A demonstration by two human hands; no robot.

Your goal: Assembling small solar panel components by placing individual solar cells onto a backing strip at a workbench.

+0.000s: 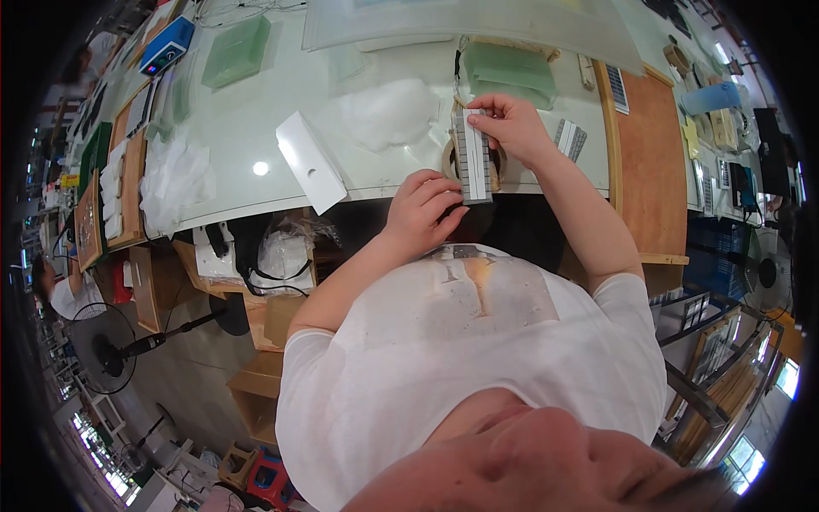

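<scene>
A long narrow grey-and-white strip (pixel 474 162), marked with small segments along its sides, stands lengthwise before me near the table's front edge. My right hand (pixel 515 130) pinches its far end between thumb and fingers. At the strip's near left edge, my left hand (pixel 424 211) has its fingers curled against it, the thumb below. Under the strip shows part of a brown tape roll (pixel 500 171). A similar segmented piece (pixel 570 139) lies to the right of my right wrist.
Left of my hands are a white box (pixel 310 160) and a clump of white padding (pixel 388 115). Green sheet stacks (pixel 237 51) lie farther back, and a translucent panel (pixel 469 21) spans the far side. A wooden board (pixel 653 162) borders the right. A blue device (pixel 167 46) stands far left.
</scene>
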